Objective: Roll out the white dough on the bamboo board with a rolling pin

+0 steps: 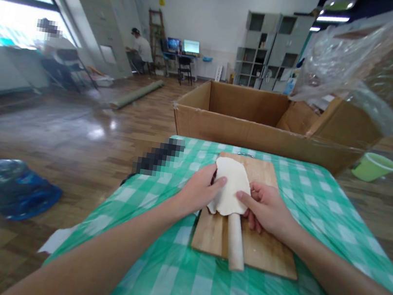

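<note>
A flat, pale sheet of dough (pixel 232 185) is held up in front of me over a wooden cutting board (pixel 259 248). My left hand (pixel 201 187) pinches its left edge, thumb on the near face and fingers behind. On the right edge, my right hand (pixel 268 207) grips it the same way, with the other fingers curled below. A rolling pin (pixel 235 244) lies lengthwise on the board, its far part hidden behind the dough and its near end reaching past the board's edge.
A green checked tablecloth (pixel 153 239) covers the table. Beyond it stands a large cardboard box (pixel 236 126) with plastic wrap (pixel 341 65). A green bucket (pixel 376 167) is at right, a blue water bottle (pixel 9 188) on the floor at left. Two people sit farther back.
</note>
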The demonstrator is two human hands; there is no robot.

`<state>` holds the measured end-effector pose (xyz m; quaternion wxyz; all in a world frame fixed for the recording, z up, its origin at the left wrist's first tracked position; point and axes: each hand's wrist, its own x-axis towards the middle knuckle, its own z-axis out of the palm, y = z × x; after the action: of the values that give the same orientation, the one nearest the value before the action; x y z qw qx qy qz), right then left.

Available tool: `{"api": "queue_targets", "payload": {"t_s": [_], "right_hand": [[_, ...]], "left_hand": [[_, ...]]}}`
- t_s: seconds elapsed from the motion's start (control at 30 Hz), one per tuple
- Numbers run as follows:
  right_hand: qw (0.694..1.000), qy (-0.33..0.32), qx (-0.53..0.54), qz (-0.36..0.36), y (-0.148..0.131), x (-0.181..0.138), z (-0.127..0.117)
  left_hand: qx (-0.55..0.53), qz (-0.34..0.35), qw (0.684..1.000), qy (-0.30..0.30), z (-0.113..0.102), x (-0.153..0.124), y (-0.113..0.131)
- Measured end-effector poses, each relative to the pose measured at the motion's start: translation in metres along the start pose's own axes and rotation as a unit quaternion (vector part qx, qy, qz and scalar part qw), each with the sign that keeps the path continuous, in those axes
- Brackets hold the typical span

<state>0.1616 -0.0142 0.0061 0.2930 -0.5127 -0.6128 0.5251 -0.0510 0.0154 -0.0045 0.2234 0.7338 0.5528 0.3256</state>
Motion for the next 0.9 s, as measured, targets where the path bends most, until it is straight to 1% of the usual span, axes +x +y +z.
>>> {"api": "queue_targets", "payload": {"t_s": [0.1,0.17,0.2,0.27,0.3,0.33,0.4,0.43,0.47,0.5,0.53,0.57,0.6,0.67,0.73,0.77,0.8,0.83,0.9], "right_hand": [[0.997,0.076,-0.008,0.027,0.002,0.001,-0.005],[0.992,0.115,-0.036,0.035,0.004,0.003,-0.012],[0.990,0.124,-0.067,0.034,0.004,0.005,-0.017],[0.977,0.106,-0.181,0.025,0.004,0.009,-0.028],[0.963,0.094,-0.253,0.006,0.003,0.012,-0.033],[0.941,0.099,-0.323,-0.015,0.002,0.015,-0.039],[0.896,0.135,-0.421,-0.037,-0.003,0.019,-0.049],[0.882,0.154,-0.443,-0.042,-0.006,0.021,-0.053],[0.876,0.166,-0.449,-0.050,-0.011,0.022,-0.055],[0.879,0.169,-0.442,-0.063,-0.017,0.022,-0.056],[0.887,0.163,-0.424,-0.081,-0.024,0.022,-0.054],[0.901,0.145,-0.397,-0.100,-0.033,0.022,-0.049],[0.916,0.123,-0.364,-0.113,-0.044,0.023,-0.040],[0.952,0.059,-0.279,-0.114,-0.066,0.027,-0.013],[0.979,-0.020,-0.191,-0.074,-0.085,0.039,0.024],[0.982,-0.072,-0.171,-0.043,-0.093,0.048,0.045],[0.978,-0.127,-0.163,-0.002,-0.099,0.059,0.065],[0.974,-0.162,-0.154,0.047,-0.102,0.071,0.084],[0.962,-0.212,-0.119,0.121,-0.106,0.098,0.116]], "left_hand": [[0.054,0.021,0.998,0.023,-0.004,0.001,0.001],[0.075,0.016,0.996,0.037,-0.015,0.001,0.006],[0.080,0.007,0.996,0.040,-0.024,0.001,0.009],[0.087,-0.019,0.995,0.036,-0.049,-0.001,0.013],[0.093,-0.030,0.995,0.032,-0.065,-0.004,0.012],[0.105,-0.042,0.993,0.028,-0.081,-0.009,0.009],[0.144,-0.044,0.988,0.023,-0.115,-0.021,-0.008],[0.164,-0.057,0.984,0.027,-0.130,-0.029,-0.021],[0.190,-0.084,0.978,0.032,-0.143,-0.036,-0.036],[0.224,-0.118,0.966,0.039,-0.153,-0.043,-0.053],[0.254,-0.160,0.953,0.047,-0.161,-0.049,-0.070],[0.272,-0.190,0.942,0.047,-0.166,-0.053,-0.087],[0.274,-0.203,0.939,0.041,-0.168,-0.056,-0.103],[0.227,-0.201,0.953,0.020,-0.167,-0.055,-0.127],[0.168,-0.174,0.970,0.007,-0.162,-0.051,-0.142],[0.145,-0.163,0.976,0.005,-0.159,-0.049,-0.147],[0.131,-0.155,0.979,0.007,-0.156,-0.047,-0.150],[0.123,-0.150,0.981,0.012,-0.154,-0.046,-0.152],[0.119,-0.141,0.982,0.026,-0.150,-0.046,-0.154]]}}
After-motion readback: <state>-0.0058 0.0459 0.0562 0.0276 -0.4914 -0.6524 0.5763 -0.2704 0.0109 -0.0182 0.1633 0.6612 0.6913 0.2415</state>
